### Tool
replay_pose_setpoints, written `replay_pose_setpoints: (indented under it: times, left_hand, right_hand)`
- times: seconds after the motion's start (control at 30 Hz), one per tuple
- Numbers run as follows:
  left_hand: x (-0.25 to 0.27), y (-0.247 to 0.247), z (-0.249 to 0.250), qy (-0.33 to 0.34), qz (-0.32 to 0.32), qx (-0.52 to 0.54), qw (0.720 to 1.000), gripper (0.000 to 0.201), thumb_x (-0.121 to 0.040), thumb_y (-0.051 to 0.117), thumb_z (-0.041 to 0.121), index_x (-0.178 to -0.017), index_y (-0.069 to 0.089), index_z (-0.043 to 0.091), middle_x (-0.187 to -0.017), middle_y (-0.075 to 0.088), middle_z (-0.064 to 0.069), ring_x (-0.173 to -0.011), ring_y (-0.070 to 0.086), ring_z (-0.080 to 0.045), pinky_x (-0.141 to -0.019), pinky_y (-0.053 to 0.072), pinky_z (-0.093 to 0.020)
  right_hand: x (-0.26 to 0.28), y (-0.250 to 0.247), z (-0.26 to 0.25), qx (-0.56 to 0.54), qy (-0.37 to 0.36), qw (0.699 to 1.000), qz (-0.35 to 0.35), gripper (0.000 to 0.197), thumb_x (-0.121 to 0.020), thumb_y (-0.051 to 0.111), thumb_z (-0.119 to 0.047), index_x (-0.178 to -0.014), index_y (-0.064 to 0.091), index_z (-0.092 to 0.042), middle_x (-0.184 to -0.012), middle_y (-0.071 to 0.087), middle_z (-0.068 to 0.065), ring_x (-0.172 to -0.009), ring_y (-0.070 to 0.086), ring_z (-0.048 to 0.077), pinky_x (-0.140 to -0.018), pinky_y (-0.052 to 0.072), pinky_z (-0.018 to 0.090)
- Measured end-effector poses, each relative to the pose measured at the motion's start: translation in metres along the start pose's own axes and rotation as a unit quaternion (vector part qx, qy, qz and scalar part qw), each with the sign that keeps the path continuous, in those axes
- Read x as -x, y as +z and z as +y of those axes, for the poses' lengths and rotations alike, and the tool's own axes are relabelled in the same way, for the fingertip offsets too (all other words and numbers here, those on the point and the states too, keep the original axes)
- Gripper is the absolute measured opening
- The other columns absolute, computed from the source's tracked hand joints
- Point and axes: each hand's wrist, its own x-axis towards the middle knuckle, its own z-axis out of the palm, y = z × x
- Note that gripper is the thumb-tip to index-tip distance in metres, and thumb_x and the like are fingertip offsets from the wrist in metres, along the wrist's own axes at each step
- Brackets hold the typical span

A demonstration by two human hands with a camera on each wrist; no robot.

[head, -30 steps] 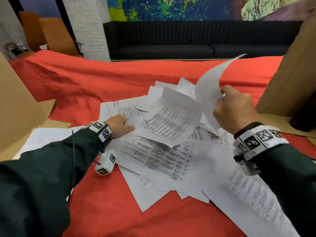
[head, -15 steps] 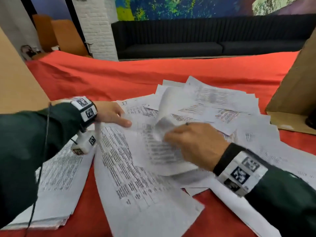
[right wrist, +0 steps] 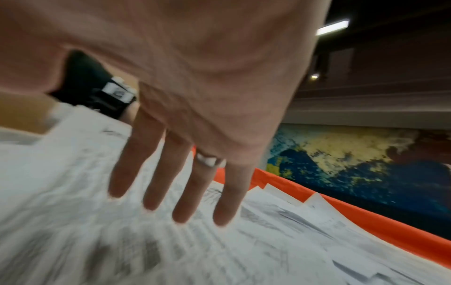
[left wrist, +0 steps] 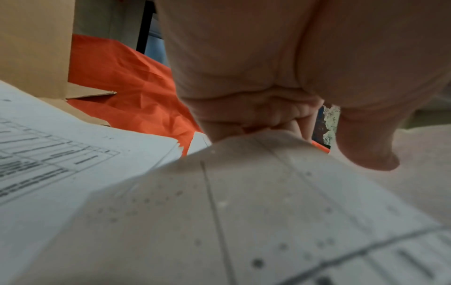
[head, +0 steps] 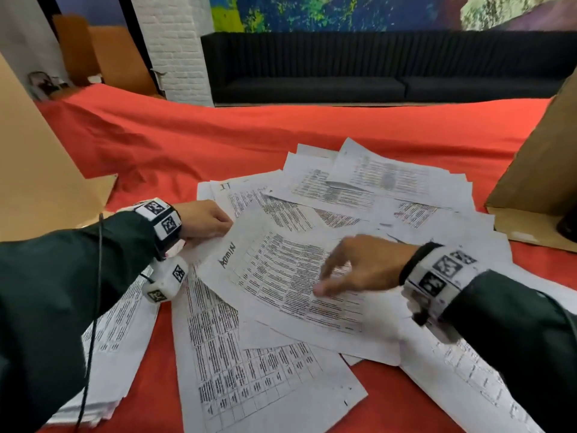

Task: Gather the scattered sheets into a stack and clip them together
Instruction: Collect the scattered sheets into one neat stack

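Many printed white sheets (head: 368, 195) lie scattered and overlapping on the red cloth (head: 218, 142). On top lies a sheet marked "ADMIN" (head: 281, 276). My left hand (head: 224, 226) grips its left corner with curled fingers; the left wrist view shows those fingers (left wrist: 256, 117) at the edge of the sheet (left wrist: 244, 212), the thumb (left wrist: 366, 154) above it. My right hand (head: 324, 282) is over the same sheet, blurred, holding nothing. In the right wrist view its fingers (right wrist: 183, 192) are straight and spread just above the paper (right wrist: 73, 221); I cannot tell whether they touch.
A squared-up pile of sheets (head: 106, 354) lies under my left forearm at the near left. Cardboard boxes stand at the left (head: 37, 170) and right (head: 543, 170) edges. A dark object (head: 566, 225) sits by the right box. Bare red cloth stretches behind the papers.
My right hand brought the raised sheet down and leftward, let it go and opened. The "ADMIN" sheet now lies flat on top, with my left hand at its corner.
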Motion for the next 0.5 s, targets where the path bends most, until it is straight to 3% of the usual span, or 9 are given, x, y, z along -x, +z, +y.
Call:
replay_pose_setpoints:
  times: [0.1,0.2,0.27,0.33,0.37,0.43,0.5]
  left_hand:
    - [0.005,0.001,-0.001,0.046,-0.008,0.017,0.999,0.022,-0.094,0.067,0.02,-0.086,0.075,0.04,-0.083,0.077,0.021,-0.076,0.067,-0.004,-0.075,0.054,-0.022]
    - [0.01,-0.003,0.009,0.082,0.041,0.068,0.993,0.025,-0.092,0.071,0.019,-0.097,0.075,0.044,-0.079,0.076,0.021,-0.067,0.064,0.004,-0.069,0.05,-0.018]
    - [0.015,-0.007,0.016,0.096,0.07,0.077,0.99,0.02,-0.094,0.07,0.02,-0.101,0.078,0.037,-0.072,0.074,0.02,-0.058,0.059,0.004,-0.061,0.048,-0.017]
    - [0.017,-0.011,0.016,0.097,0.098,0.08,0.987,0.013,-0.095,0.069,0.027,-0.097,0.08,0.034,-0.077,0.077,0.013,-0.062,0.06,-0.001,-0.061,0.051,-0.023]
    - [0.018,-0.014,0.015,0.092,0.112,0.079,0.986,0.01,-0.094,0.07,0.031,-0.093,0.079,0.034,-0.079,0.077,0.011,-0.064,0.061,-0.001,-0.063,0.051,-0.024]
    - [0.019,-0.019,0.01,0.073,0.143,0.057,0.985,0.006,-0.092,0.072,0.035,-0.089,0.077,0.032,-0.077,0.073,0.013,-0.066,0.061,0.0,-0.063,0.047,-0.023]
    - [0.015,-0.023,0.0,0.036,0.183,0.049,0.981,0.009,-0.091,0.074,0.035,-0.087,0.078,0.027,-0.076,0.073,0.01,-0.07,0.064,-0.007,-0.065,0.05,-0.028]
  right_hand:
    - [-0.042,-0.02,0.008,0.028,0.041,0.992,0.112,0.073,-0.082,0.07,-0.066,-0.141,0.055,-0.026,-0.143,0.058,-0.002,-0.125,0.056,0.018,-0.103,0.046,0.035]
    - [-0.081,-0.022,0.008,-0.001,0.053,0.991,0.119,0.101,-0.067,0.089,-0.051,-0.148,0.035,-0.028,-0.134,0.06,-0.003,-0.117,0.061,0.024,-0.1,0.051,0.043]
    - [-0.099,-0.02,0.007,-0.02,0.05,0.991,0.123,0.089,-0.063,0.093,-0.044,-0.135,0.044,-0.026,-0.114,0.063,-0.005,-0.105,0.063,0.022,-0.091,0.053,0.04]
    - [-0.104,-0.02,0.007,-0.055,0.049,0.987,0.141,0.047,-0.065,0.093,-0.033,-0.101,0.063,-0.025,-0.092,0.066,-0.007,-0.087,0.066,0.018,-0.073,0.051,0.028]
    - [-0.103,-0.022,0.008,-0.07,0.048,0.984,0.157,0.03,-0.068,0.091,-0.027,-0.081,0.064,-0.025,-0.078,0.065,-0.008,-0.076,0.064,0.016,-0.061,0.046,0.023]
    - [-0.096,-0.028,0.019,-0.086,0.053,0.976,0.192,0.033,-0.072,0.087,-0.019,-0.058,0.058,-0.023,-0.058,0.057,-0.007,-0.062,0.058,0.016,-0.049,0.035,0.022]
    - [-0.083,-0.038,0.042,-0.132,0.061,0.963,0.225,0.039,-0.074,0.087,-0.016,-0.052,0.056,-0.021,-0.046,0.053,-0.009,-0.053,0.055,0.009,-0.046,0.035,0.021]
